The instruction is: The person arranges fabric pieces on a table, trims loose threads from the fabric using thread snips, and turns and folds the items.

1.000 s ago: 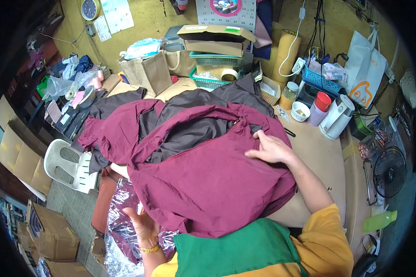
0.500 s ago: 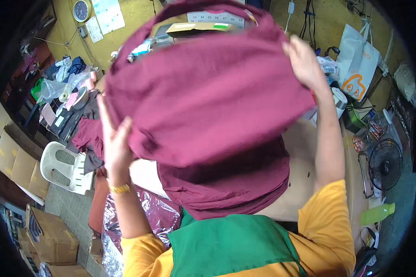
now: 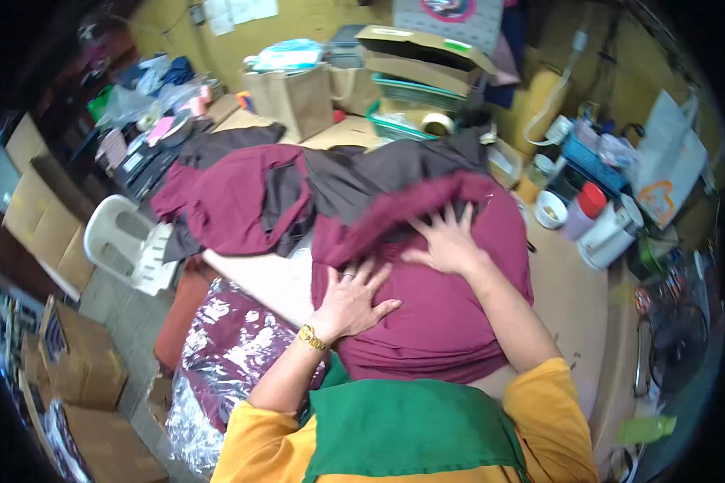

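A maroon garment [image 3: 427, 330] with a dark grey lining [image 3: 354, 185] lies in layers on the work table [image 3: 564, 282] in front of me. My left hand [image 3: 350, 302] rests on its maroon fabric with fingers spread, a gold watch at the wrist. My right hand [image 3: 447, 237] is spread a little higher and to the right, on the cloth beside a rolled maroon edge. More maroon and grey clothing [image 3: 217, 205] lies at the back left. A glossy clear plastic bag [image 3: 217, 362] with maroon cloth inside is left of my left forearm.
Canvas bags [image 3: 286, 105] and stacked baskets with an open box [image 3: 419, 60] stand at the back. A kettle [image 3: 608, 233], red-lidded container [image 3: 590, 201] and white bowl [image 3: 549, 211] are at the right. A white plastic chair [image 3: 125, 241] and cardboard boxes [image 3: 84, 354] are at the left.
Half a second ago both hands held the maroon garment raised. It has come down onto the table, and my hands are now spread flat on it.
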Demonstrator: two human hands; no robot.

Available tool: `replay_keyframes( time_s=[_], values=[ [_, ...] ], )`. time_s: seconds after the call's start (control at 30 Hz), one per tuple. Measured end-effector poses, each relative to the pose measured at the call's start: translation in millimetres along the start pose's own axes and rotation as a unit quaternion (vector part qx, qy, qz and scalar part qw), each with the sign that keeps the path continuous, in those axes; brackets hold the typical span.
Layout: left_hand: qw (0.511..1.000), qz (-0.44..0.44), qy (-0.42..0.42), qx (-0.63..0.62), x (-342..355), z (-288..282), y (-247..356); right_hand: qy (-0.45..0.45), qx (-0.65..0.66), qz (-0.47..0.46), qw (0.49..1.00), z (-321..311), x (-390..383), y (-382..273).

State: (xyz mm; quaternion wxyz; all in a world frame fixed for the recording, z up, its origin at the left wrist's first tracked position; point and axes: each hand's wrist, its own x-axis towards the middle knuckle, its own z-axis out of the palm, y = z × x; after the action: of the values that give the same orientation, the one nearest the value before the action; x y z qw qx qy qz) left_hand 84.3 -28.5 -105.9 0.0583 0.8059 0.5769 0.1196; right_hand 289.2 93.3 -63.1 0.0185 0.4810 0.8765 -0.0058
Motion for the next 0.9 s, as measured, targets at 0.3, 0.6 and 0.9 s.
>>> replay_keyframes(
  time_s=[0.3,0.6,0.9],
  values=[
    [0.751,-0.430,0.501,-0.011,-2,-29,-273,0.042,0.034,0.004,0.999,51,7,11],
    [0.838,-0.474,0.270,-0.022,36,-47,-336,0.019,0.036,0.000,0.999,51,12,11],
    [0.759,-0.512,0.400,-0.051,28,-74,-331,-0.039,0.035,-0.027,0.998,9,5,18]
  ],
)
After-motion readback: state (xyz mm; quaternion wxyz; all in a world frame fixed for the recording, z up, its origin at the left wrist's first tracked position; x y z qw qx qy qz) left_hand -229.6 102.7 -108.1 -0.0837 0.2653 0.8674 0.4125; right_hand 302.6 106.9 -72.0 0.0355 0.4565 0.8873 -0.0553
